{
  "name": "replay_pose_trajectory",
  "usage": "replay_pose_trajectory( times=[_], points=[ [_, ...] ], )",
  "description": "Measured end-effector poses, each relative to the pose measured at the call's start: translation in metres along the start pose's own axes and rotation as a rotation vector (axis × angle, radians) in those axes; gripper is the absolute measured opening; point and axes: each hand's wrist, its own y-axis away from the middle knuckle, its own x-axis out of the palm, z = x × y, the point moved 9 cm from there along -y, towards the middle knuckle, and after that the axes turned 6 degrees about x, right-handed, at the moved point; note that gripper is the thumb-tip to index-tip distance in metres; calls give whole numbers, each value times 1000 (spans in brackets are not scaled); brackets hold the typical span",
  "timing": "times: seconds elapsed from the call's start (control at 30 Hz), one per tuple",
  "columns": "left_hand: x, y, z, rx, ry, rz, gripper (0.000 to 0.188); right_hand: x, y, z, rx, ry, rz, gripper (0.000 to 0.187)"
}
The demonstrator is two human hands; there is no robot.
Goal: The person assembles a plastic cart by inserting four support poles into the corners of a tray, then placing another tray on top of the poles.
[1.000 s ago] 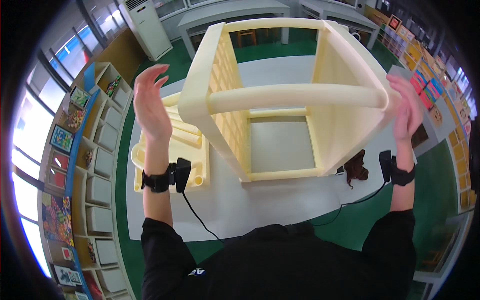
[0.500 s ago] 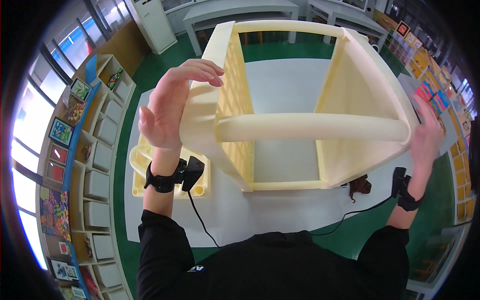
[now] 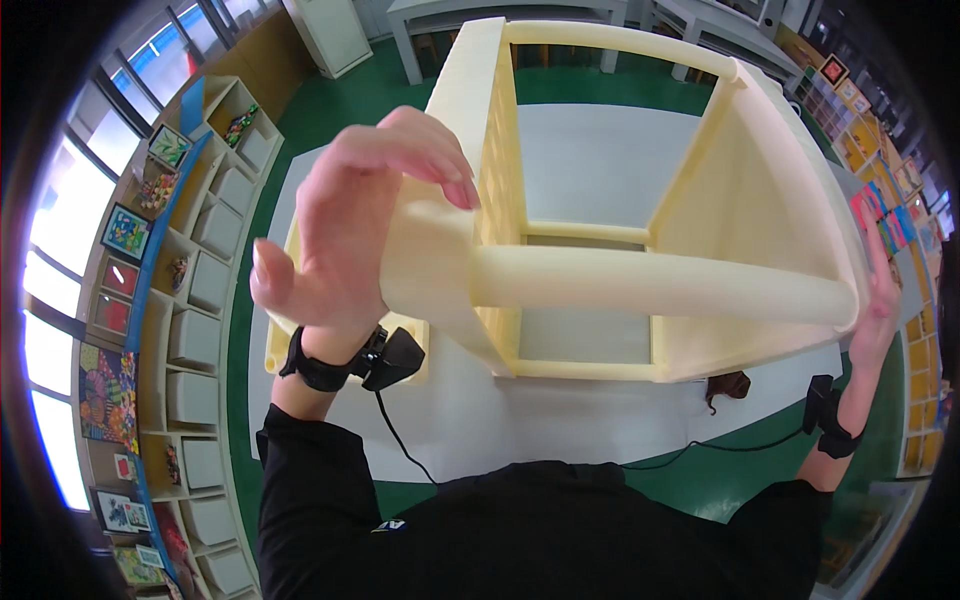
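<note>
A large cream plastic frame (image 3: 665, 282) stands before me, with a lattice panel on the left, a solid panel on the right and round tubes joining them. My left hand (image 3: 375, 215) is at the near left corner, its palm side against the outer face of the lattice panel. Its fingers curl over the top edge, and the thumb sticks out to the left. Against the outer side of the solid panel (image 3: 760, 220), my right hand (image 3: 877, 305) lies with its fingers stretched out. Each wrist wears a black strapped device with a cable.
Under the frame lies a white mat (image 3: 560, 430) on a green floor. Another cream plastic piece (image 3: 415, 325) sits behind my left wrist. A brown object (image 3: 728, 386) lies near the frame's right foot. Low shelves (image 3: 205, 280) run along the left, and white tables (image 3: 505, 12) stand at the back.
The frame has shifted right and its near tube looks closer and more slanted. My right hand has moved right and slightly down, now flat along the panel. My left hand has come nearer.
</note>
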Motion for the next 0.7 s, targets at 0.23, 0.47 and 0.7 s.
replay_pose_trajectory(
  times=[0.23,0.47,0.7],
  points=[
    [-1,-3,3,-21,-20,13,76,0,-1,1,41,-54,-34,85],
    [-7,-1,8,-174,-150,-89,65,-9,3,5,70,36,-83,64],
    [-50,-13,31,-277,76,-383,50,-22,9,1,253,-14,-63,53]
  ],
)
